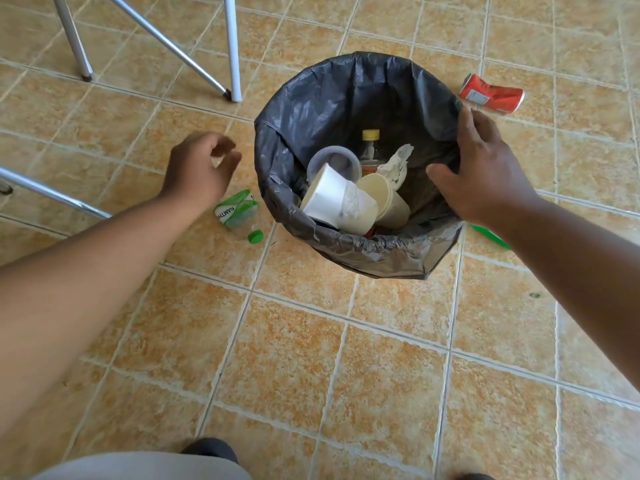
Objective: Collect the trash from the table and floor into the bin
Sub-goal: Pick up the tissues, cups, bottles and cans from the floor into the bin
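The bin (346, 98), lined with a dark grey bag, stands on the tiled floor and holds paper cups (341, 200), a clear lid, a yellow-capped bottle (370, 147) and crumpled tissue. My right hand (485, 171) hovers over the bin's right rim, fingers spread, holding nothing. My left hand (202, 168) hangs left of the bin with fingers loosely curled and nothing in it. Just below it lies a crushed clear bottle with a green label (237, 211) and a green cap (255, 236). A crushed red can (491, 94) lies beyond the bin on the right.
Metal and white chair or table legs (232, 46) stand at the top left, and another metal bar (52, 197) crosses at the left. A green object (488, 235) lies on the floor, partly hidden under my right forearm. My shoe (209, 450) shows at the bottom.
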Demonstrator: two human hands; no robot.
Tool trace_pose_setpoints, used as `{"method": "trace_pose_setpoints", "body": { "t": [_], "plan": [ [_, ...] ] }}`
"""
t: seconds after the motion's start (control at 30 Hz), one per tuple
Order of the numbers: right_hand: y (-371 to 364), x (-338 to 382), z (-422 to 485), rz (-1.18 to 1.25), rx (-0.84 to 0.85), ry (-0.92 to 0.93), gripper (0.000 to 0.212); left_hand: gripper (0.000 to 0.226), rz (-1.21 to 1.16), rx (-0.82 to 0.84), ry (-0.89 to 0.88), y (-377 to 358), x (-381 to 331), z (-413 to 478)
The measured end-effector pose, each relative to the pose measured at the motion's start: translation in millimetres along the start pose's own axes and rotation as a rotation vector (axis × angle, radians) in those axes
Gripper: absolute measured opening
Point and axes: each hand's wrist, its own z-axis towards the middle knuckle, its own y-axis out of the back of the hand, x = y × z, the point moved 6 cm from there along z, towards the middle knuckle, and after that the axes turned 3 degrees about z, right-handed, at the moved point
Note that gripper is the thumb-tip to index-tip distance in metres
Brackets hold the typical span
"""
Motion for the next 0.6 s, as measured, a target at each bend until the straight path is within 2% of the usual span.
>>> {"method": "trace_pose_setpoints", "body": {
  "t": [0.17, 0.27, 0.4, 0.5, 0.6],
  "plan": [
    [0.3, 0.2, 1.0, 0.001, -0.008, -0.001, 0.081, 0.042, 0.368, 0.446, 0.055, -49.4, 63.9, -10.6],
    [0.4, 0.1, 1.4, 0.003, -0.013, -0.001, 0.081, 0.062, 0.519, 0.632, -0.025, -71.9, 71.5, -21.5],
    [-0.6, -1.1, 2.1, 0.0, -0.018, -0.002, 0.081, 0.088, 0.584, 0.89, -0.157, -103.3, 73.3, -47.8],
    [-1.0, -2.3, 2.2, 0.002, -0.019, -0.002, 0.081, 0.099, 0.665, 0.946, -0.215, -111.9, 73.7, -64.9],
    [-1.8, -3.2, 2.6, 0.001, -0.019, -0.002, 0.081, 0.092, 0.812, 0.869, -0.31, -112.7, 71.2, -76.1]
  ]
}}
